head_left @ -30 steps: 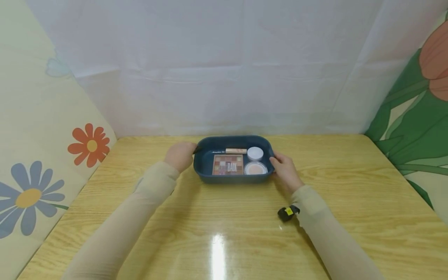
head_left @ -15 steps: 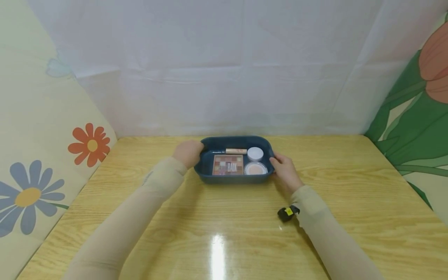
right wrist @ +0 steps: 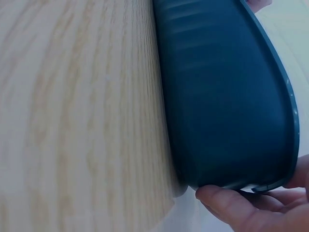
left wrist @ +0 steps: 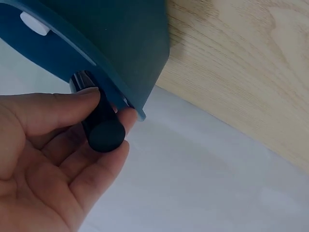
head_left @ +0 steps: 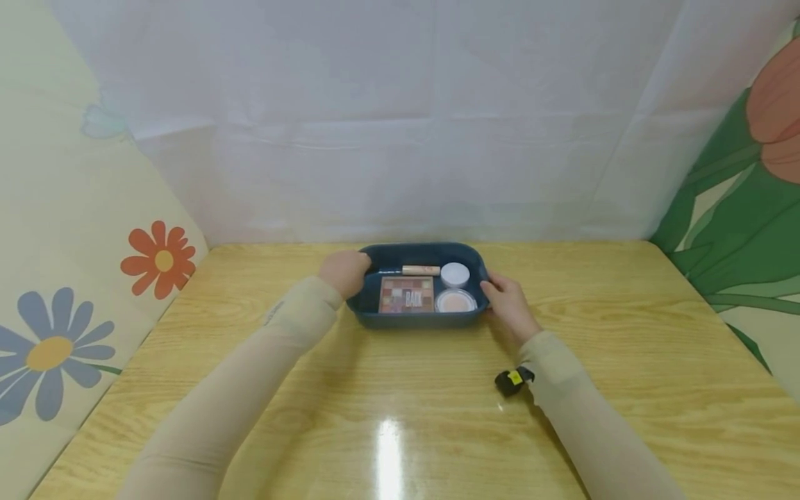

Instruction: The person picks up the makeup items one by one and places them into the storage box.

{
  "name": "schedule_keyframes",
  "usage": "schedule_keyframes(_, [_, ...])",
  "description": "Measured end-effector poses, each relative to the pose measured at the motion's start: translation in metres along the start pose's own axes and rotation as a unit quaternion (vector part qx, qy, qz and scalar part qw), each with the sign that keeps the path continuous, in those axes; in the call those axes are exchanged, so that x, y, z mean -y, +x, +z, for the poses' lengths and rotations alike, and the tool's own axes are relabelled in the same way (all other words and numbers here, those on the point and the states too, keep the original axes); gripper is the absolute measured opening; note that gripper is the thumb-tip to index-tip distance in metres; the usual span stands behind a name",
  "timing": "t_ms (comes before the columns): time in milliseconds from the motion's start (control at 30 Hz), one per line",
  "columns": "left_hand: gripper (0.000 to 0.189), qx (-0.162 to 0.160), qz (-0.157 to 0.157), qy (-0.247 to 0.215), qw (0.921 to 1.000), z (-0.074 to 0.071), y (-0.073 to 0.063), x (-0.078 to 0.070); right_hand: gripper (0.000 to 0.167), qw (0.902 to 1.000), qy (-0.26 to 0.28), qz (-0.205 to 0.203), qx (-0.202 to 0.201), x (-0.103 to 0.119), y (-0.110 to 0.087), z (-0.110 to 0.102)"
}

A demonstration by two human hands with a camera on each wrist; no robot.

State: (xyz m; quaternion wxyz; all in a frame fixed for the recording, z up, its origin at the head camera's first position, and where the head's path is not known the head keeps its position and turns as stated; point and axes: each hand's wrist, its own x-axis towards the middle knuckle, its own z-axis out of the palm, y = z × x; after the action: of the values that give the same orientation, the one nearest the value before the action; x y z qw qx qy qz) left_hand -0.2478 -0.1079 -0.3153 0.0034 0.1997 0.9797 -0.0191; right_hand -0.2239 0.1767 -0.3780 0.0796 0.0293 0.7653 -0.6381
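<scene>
A dark blue basket stands toward the back of the table, seen from above in the head view. Between thumb and fingers my left hand pinches a black cosmetic tube at the basket's left rim. My right hand holds the basket's right end, thumb at the rim and other fingers against the outer wall. Inside lie an eyeshadow palette marked "BACK", a slim peach-coloured tube, a round white-lidded jar and a round clear-lidded powder compact.
The wood-grain table reaches back to a white cloth backdrop. Flower-printed cloths stand at both sides. A black strap device with a yellow label sits at my right wrist.
My left hand has moved to the right with the black cosmetic tube, from beside the basket to over its left rim. My right hand and the basket stay in place.
</scene>
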Motion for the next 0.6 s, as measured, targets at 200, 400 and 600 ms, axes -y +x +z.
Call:
schedule_keyframes(200, [0.011, 0.005, 0.006, 0.002, 1.0, 0.0, 0.002, -0.002, 0.047, 1.0, 0.005, -0.001, 0.004, -0.002, 0.001, 0.0])
schedule_keyframes(400, [0.011, 0.021, 0.002, 0.013, 0.9997, -0.008, 0.004, -0.01, 0.047, 1.0, -0.008, -0.001, 0.004, 0.0, 0.001, 0.0])
schedule_keyframes(600, [0.01, 0.031, 0.003, 0.024, 0.9992, -0.012, 0.006, -0.017, 0.047, 0.9999, -0.009, -0.003, 0.006, -0.001, 0.002, 0.0])
